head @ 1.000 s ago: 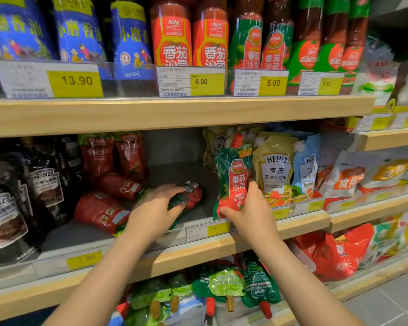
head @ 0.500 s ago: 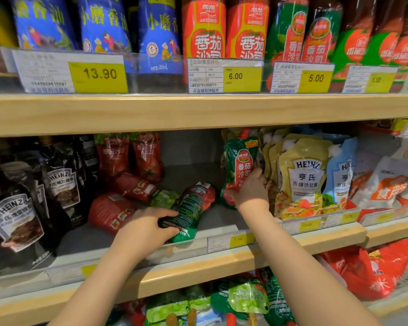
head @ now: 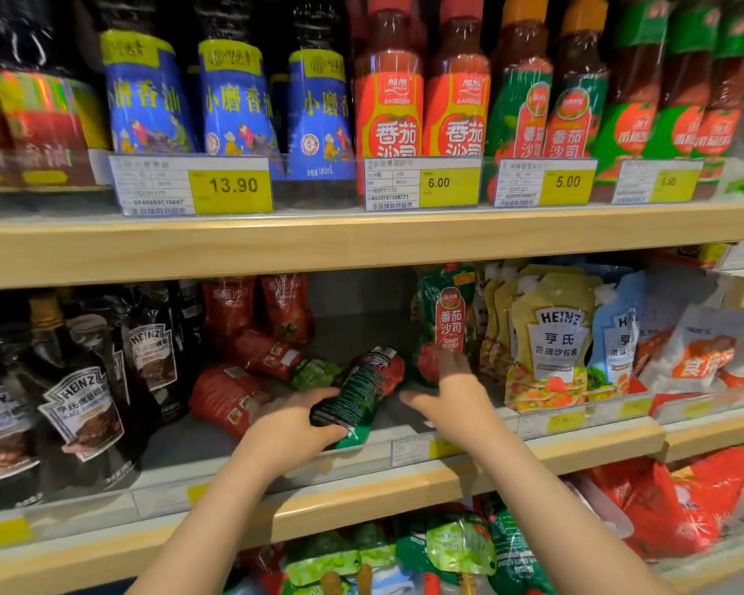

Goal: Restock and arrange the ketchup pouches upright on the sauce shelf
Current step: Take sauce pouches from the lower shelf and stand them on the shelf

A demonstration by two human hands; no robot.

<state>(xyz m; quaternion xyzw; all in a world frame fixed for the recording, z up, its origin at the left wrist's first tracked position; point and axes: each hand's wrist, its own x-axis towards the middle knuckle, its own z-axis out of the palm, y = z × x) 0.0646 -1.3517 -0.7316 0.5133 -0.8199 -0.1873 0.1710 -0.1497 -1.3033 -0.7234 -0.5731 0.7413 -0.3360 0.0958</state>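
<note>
- Nearest to me, my two forearms reach up from the bottom of the view toward the middle sauce shelf (head: 404,483).
- My left hand (head: 293,427) has its fingers curled round the lower end of a dark green-and-red ketchup pouch (head: 361,390); the pouch is tilted, its back label facing me, its top end leaning away to the right, above the shelf's front edge.
- My right hand (head: 447,399) is just right of that pouch, fingers spread and slightly blurred, gripping nothing; I cannot tell whether the fingertips touch the pouch behind.
- Just beyond my right hand an upright ketchup pouch (head: 445,315) with a red panel stands beside the yellow Heinz pouches (head: 550,337).
- Left of the held pouch, several red pouches (head: 233,392) lie flat on the shelf, with two more standing at the back.
- Far left stand dark Heinz bottles (head: 82,405).
- On the upper shelf are blue-labelled bottles (head: 237,109), red ketchup bottles (head: 389,109) and yellow price tags (head: 233,186).
</note>
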